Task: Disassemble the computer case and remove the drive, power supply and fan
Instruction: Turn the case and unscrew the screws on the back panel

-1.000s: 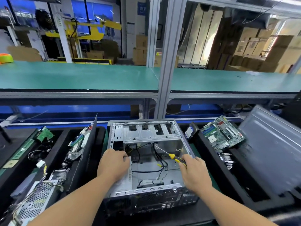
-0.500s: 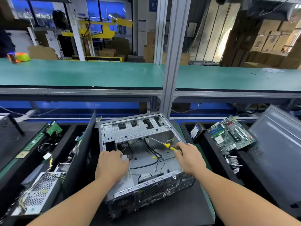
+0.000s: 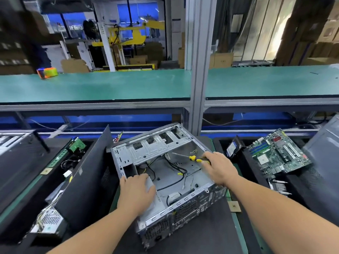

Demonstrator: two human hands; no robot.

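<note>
— What are our fingers doing?
— On our right hand [image 3: 219, 168] they curl around a yellow-handled screwdriver [image 3: 190, 157] while the hand rests on the right wall of the computer case [image 3: 165, 182]. Our left hand [image 3: 136, 192] lies inside the case on a grey metal box [image 3: 155, 198], fingers bent over it.
— And the case?
— It lies open on the black mat [image 3: 201, 237], turned askew, loose cables [image 3: 176, 173] on its floor. A circuit board [image 3: 278, 153] sits to the right, a meshed metal box [image 3: 49, 219] in the left tray.
</note>
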